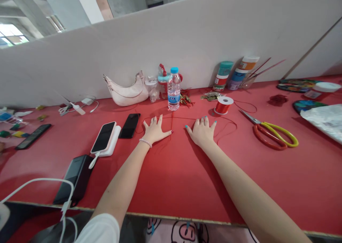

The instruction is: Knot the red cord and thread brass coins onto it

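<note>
My left hand (155, 130) lies flat on the red table (171, 171), fingers spread, a bead bracelet at the wrist. My right hand (202, 130) lies flat beside it, fingers stretched out. A thin red cord (184, 118) runs on the table along both hands' fingertips and loops to the right toward a spool of red cord (223, 105). Neither hand grips anything. A water bottle (174, 89) stands just behind the gap between the hands.
Two phones (130, 125) and a power bank (73, 179) lie to the left. Scissors (272, 132) with red and yellow handles lie at right. A pink bag (125, 91), paint jars (235, 73) and brushes stand along the white back wall. The table's front edge is near me.
</note>
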Available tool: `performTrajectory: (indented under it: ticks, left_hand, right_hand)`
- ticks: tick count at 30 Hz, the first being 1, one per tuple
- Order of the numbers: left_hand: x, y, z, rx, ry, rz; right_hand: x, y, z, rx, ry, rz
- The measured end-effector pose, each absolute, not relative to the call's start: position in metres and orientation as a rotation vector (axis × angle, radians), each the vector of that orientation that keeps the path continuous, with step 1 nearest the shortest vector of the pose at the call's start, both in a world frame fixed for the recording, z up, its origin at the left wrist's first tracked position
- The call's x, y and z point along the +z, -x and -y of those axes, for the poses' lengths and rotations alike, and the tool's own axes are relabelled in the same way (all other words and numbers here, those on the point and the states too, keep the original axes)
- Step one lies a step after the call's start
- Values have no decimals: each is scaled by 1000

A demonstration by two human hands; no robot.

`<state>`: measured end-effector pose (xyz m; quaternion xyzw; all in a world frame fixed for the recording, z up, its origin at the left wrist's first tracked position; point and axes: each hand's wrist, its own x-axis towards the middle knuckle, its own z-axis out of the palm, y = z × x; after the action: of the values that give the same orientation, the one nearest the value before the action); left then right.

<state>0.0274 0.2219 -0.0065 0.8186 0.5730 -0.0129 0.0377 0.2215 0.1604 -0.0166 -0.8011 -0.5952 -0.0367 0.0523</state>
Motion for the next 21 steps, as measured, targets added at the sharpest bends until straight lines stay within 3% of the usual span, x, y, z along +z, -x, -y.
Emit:
performTrajectory:
  ticks: [21]
  left_hand:
    - [-14,-25,-216,27,-2588,-1718]
  right_hand:
    - [-26,-221,-159,-75,2427,1747]
